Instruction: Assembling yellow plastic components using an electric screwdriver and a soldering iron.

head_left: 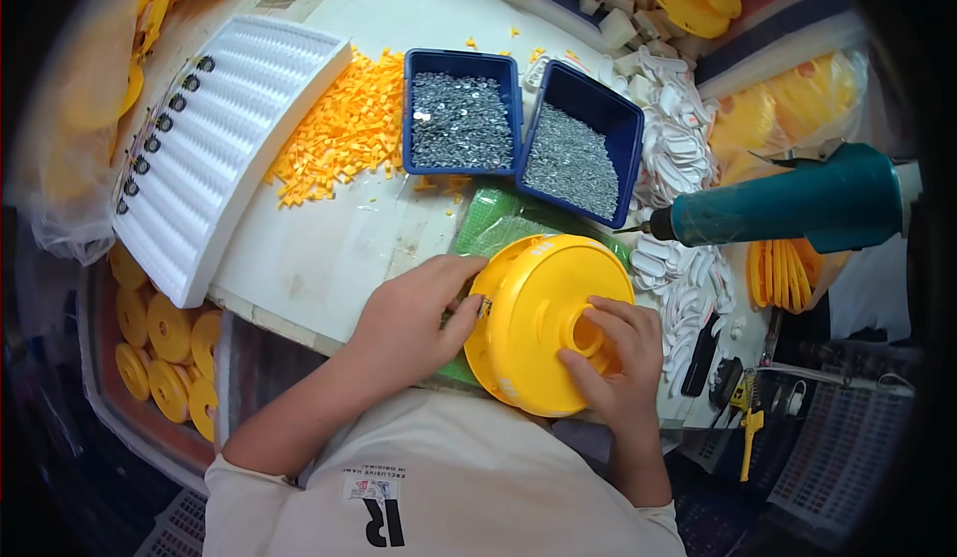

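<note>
2 blue bins (462, 109) of small grey metal parts sit at the back of the counter (329, 248), beside a heap of orange pieces (344, 134) and a white ribbed tray (224, 139). The yellow spool (533, 313) stands tilted at the near edge between both hands. The left hand (409, 323) pinches its rim; the right hand (618, 363) closes on its hub.

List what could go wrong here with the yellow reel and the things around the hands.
1. The yellow reel sits tilted at the table's near edge, steadied by the right hand; it might slide off if released.
2. The left hand pinches a small metal part at the rim; it could drop.
3. The teal power driver has its tip pointing toward the work; a raised hand might bump it.
</note>
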A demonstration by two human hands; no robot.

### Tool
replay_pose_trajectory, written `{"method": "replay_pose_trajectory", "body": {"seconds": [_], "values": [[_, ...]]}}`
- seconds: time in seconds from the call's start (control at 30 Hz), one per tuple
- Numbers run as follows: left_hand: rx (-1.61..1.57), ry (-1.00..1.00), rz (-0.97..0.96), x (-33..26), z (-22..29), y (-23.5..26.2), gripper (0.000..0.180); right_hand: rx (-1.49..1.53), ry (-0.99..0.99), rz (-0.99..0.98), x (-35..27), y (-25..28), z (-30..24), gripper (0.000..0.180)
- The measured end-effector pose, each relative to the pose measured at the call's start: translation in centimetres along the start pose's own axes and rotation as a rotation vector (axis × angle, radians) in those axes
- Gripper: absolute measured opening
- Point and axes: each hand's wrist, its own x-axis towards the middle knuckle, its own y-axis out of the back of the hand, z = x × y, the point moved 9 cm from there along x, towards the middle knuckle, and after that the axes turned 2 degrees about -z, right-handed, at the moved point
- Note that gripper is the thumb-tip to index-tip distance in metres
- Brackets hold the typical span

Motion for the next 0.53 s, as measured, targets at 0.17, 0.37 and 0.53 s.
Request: {"method": "replay_pose_trajectory", "body": {"seconds": [0.17, 0.37, 0.53], "values": [[-0.016, -0.004, -0.012, 0.0, -0.7, 0.1, 0.038, -0.009, -0.007, -0.035, 0.6, -1.0, 0.0, 0.043], [-0.075, 0.014, -0.049, 0.2, -1.4, 0.1, 0.036, -0.048, -0.005, -0.085, 1.3, -1.7, -0.6, 0.042], [-0.095, 0.011, -0.061, 0.2, -1.3, 0.1, 0.038, -0.149, 0.056, -0.155, 1.0, -2.0, -1.6, 0.049]]}}
